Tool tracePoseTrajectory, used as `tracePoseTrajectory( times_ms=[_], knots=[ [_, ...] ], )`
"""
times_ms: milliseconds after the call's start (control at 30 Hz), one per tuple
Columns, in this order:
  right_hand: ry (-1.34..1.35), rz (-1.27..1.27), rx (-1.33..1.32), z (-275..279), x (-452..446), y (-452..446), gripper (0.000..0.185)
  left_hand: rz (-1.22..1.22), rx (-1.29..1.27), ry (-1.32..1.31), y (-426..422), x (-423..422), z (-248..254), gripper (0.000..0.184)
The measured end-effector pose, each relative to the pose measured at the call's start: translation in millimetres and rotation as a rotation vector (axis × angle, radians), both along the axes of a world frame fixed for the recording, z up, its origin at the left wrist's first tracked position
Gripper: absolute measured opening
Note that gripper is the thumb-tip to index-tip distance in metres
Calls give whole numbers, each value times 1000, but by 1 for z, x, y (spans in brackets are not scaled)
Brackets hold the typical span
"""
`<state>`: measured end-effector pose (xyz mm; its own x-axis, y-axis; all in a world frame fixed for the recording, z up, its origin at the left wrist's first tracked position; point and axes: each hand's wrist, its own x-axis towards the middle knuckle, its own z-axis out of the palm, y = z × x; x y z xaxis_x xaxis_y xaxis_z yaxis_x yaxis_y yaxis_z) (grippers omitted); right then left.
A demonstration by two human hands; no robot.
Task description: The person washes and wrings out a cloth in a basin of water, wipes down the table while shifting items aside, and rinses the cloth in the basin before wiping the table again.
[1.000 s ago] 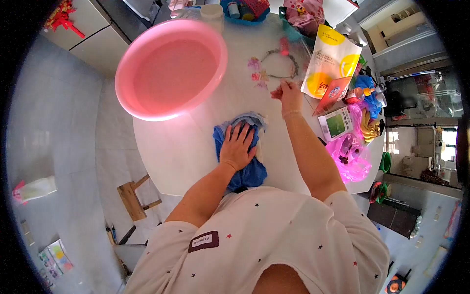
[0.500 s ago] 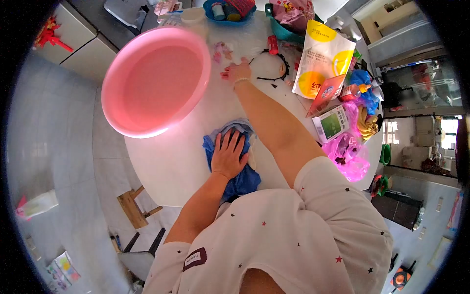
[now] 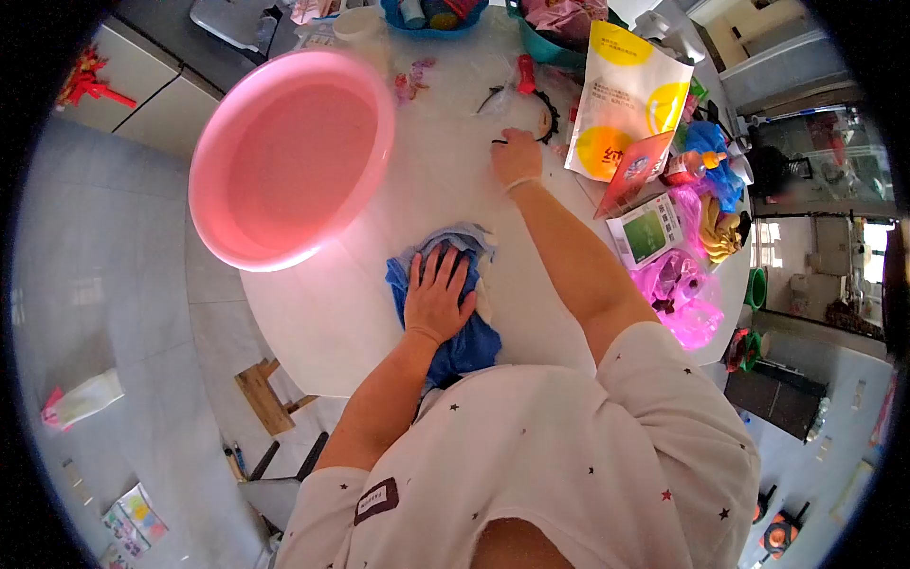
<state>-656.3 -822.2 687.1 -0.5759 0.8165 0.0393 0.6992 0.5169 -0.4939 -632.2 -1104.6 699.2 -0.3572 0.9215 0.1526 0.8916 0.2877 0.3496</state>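
My left hand (image 3: 440, 294) lies flat with fingers spread on a crumpled blue cloth (image 3: 471, 346) near the front edge of the white table. The cloth's lighter grey-blue part bunches up beyond my fingertips. Farther out, my right hand (image 3: 518, 159) has its fingers curled over the lower arm of a black headband (image 3: 548, 116); the dark tip pokes out at the left of the fingers. How firmly they hold it is hidden. Just beyond stands a small red container (image 3: 525, 74). Pink-purple small pieces (image 3: 414, 80) lie to the left of it.
A large pink basin (image 3: 294, 161) covers the table's left side. Along the right are a yellow-white pouch (image 3: 628, 100), a green-white box (image 3: 646, 231), a pink plastic bag (image 3: 684, 296) and bananas (image 3: 720, 237). A blue basket (image 3: 434, 28) and teal basin (image 3: 550, 49) stand at the back.
My right hand has moved right, from the table surface near the pink-purple pieces onto the headband, and its fingers have curled. My left hand stays on the cloth. The view has shifted slightly.
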Motion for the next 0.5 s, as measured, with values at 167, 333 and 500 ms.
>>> tracePoseTrajectory(
  times_ms=[167,333,500],
  knots=[
    [664,-306,-790,43,-19,-10,84,-1,-6,13,0,-1,0,52],
    [833,-333,-880,45,-45,-5,77,-13,-9,18,-3,0,1,54],
    [945,-315,-1019,71,-17,-16,72,-15,47,6,-7,1,5,51]
  ],
)
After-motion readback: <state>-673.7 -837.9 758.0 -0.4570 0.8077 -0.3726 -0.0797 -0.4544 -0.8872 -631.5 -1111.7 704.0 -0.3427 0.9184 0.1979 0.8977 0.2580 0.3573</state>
